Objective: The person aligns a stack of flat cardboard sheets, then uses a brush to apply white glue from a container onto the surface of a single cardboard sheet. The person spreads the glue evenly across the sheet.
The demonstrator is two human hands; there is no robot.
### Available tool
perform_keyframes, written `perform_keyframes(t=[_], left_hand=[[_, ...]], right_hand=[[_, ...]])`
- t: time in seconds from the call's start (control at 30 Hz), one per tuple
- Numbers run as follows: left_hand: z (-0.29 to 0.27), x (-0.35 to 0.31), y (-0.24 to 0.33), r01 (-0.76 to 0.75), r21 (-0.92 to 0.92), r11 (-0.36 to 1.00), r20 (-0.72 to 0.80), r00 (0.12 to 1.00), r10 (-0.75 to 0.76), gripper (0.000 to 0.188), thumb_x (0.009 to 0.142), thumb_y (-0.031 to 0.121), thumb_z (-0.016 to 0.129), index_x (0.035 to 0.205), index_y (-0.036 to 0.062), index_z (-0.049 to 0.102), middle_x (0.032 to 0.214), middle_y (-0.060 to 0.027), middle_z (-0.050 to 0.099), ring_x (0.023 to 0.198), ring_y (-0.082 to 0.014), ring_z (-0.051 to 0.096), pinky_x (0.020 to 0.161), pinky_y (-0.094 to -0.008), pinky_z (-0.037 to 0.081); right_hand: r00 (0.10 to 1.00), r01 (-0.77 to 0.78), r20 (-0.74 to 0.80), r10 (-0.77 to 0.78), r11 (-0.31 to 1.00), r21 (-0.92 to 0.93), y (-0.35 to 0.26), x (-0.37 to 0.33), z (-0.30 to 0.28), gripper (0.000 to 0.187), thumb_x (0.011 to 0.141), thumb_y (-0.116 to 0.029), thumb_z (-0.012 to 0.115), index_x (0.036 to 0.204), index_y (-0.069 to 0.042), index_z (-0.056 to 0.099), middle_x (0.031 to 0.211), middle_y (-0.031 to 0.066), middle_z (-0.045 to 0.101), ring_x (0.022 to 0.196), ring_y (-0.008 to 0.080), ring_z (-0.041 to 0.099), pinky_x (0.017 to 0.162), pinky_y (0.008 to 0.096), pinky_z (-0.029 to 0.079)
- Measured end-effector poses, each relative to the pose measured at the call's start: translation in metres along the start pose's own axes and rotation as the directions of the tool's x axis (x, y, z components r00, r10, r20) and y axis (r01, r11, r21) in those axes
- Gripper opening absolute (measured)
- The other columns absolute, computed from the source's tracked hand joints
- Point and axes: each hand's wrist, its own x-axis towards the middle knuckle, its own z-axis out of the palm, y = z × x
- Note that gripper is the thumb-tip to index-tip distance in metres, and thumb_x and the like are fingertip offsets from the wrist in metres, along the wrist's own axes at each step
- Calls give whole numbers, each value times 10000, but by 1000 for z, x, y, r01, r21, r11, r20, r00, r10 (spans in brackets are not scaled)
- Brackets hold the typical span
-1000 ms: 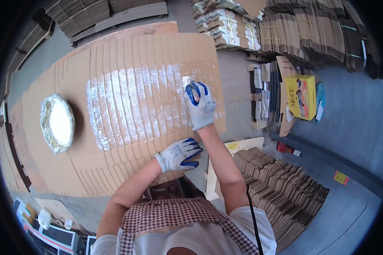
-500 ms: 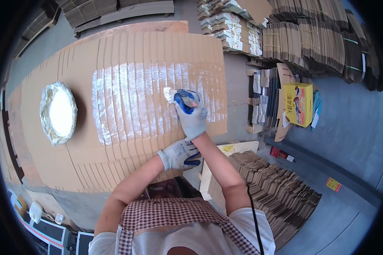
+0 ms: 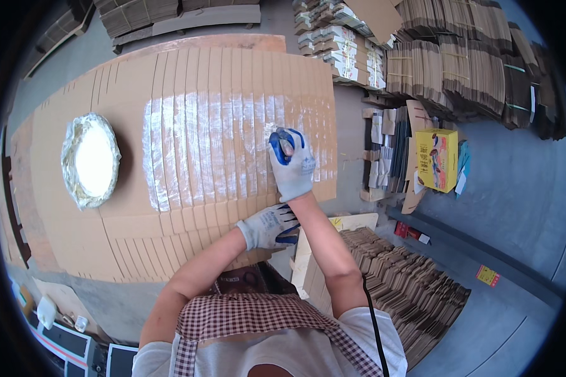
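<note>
Fanned strips of brown cardboard (image 3: pixel 176 220) lie across the table, with a wet white coating (image 3: pixel 207 144) smeared over their middle. My right hand (image 3: pixel 294 164), in a grey-white glove with blue fingertips, is closed round a brush (image 3: pixel 272 129), whose pale bristles press on the coated strips; most of its handle is hidden in the fist. Nearer my body, my left hand (image 3: pixel 267 228) rests flat with fingers apart on the near edge of the cardboard, under my right forearm. At the left stands a plastic-wrapped round bowl (image 3: pixel 69 182) of white liquid.
Bundled cardboard stacks (image 3: pixel 421 66) stand at the far right. A yellow box (image 3: pixel 437 160) sits beside upright dark sheets (image 3: pixel 396 157). More folded cardboard (image 3: pixel 396 276) is stacked close to my right elbow. Flat cardboard piles (image 3: pixel 138 19) lie beyond the table.
My right hand and the brush have moved to the right over the coated strips. My left hand stays at the near edge. The whole view has shifted slightly.
</note>
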Motion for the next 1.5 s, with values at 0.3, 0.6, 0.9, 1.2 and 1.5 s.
perform_keyframes(t=[0.3, 0.6, 0.9, 1.2, 1.5], left_hand=[[-4, -1, 2, 46, 46, 998, 162, 985, -53, 629, 895, 514, 614, 1399, 147, 530, 1452, -132, 520, 1375, -322, 452, 1171, -444, 329], [1, -7, -1, 67, -17, 998, 183, 981, -63, 609, 935, 481, 591, 1437, 147, 503, 1501, -119, 480, 1402, -314, 423, 1185, -421, 318], [-1, 1, 1, -2, 70, 998, 108, 994, -6, 543, 903, 425, 649, 1328, 94, 580, 1375, -144, 566, 1300, -348, 502, 1124, -440, 383], [0, 6, 2, -41, 80, 996, -34, 998, 43, 582, 874, 424, 691, 1312, 55, 584, 1336, -154, 585, 1250, -357, 536, 1106, -460, 402], [-2, 10, 3, -47, 63, 997, -10, 999, 48, 611, 865, 394, 709, 1348, 47, 572, 1375, -159, 573, 1285, -359, 527, 1123, -467, 394]], right_hand=[[1000, -13, -27, 12, 999, -36, -9, -8, 3, 395, 801, -115, 778, 1166, -73, 634, 1165, 169, 636, 1010, 378, 657, 864, 415, 545], [999, 48, -6, -49, 998, -34, -18, -9, 16, 380, 824, -87, 733, 1188, -81, 623, 1155, 169, 635, 1021, 389, 650, 867, 421, 538], [999, -39, 0, 39, 999, -25, 17, -19, -22, 407, 828, -122, 736, 1217, -91, 620, 1159, 156, 639, 1048, 367, 641, 924, 415, 515], [923, -294, -256, 288, 956, 17, 85, -24, -89, 357, 829, -129, 744, 1165, -55, 648, 1150, 151, 666, 1042, 341, 648, 914, 394, 504], [990, -121, -108, 94, 955, -272, 138, -54, -85, 476, 798, -82, 698, 1262, -142, 612, 1223, 138, 646, 1041, 372, 651, 865, 429, 551]])
